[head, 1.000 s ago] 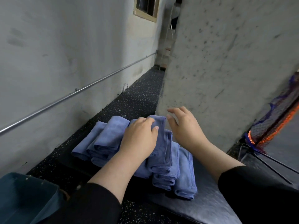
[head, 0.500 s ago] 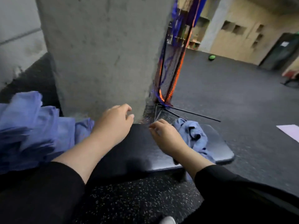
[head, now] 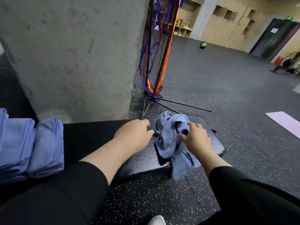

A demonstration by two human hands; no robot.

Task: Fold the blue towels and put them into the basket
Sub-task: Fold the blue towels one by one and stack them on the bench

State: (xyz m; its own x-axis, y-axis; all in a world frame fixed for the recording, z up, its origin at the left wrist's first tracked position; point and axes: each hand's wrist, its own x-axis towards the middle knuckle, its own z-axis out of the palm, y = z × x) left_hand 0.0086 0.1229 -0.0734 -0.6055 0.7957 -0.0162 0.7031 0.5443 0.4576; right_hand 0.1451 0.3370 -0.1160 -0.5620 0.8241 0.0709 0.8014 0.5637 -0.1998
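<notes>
The right hand (head: pixel 195 139) rests on a crumpled blue towel (head: pixel 170 140) on the black bench (head: pixel 97 140), fingers spread. The left hand (head: pixel 134 135) touches its edge, fingers loosely curled. Folded towels (head: pixel 32 146) lie far left

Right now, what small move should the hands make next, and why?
Probably grip the crumpled blue towel and spread it flat on the black bench. It lies bunched, the right hand on it, the left hand beside it.
</notes>
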